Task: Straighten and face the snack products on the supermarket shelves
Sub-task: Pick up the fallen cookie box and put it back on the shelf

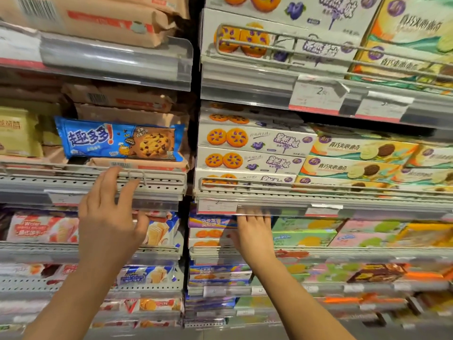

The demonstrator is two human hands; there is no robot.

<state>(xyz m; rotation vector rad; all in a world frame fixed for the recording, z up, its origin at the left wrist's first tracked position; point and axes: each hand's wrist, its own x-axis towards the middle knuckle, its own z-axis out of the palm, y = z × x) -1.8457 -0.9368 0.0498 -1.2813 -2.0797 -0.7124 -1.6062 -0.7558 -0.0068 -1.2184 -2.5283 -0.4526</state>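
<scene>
- Your left hand hovers, fingers spread, below the blue chocolate-chip cookie pack.
- Your right hand reaches under the shelf edge; fingers hidden, grip unclear.

Illumination is bright and even, apparently from overhead store lighting. Glare streaks appear on the clear price-rail strip at upper left. Deep shadow fills the vertical gap between shelf bays and the recesses beneath each shelf. Wide-angle distortion bows the shelf edges, strongest at the frame margins. The lower shelves and corners are blurred; central packaging print is moderately sharp.
</scene>
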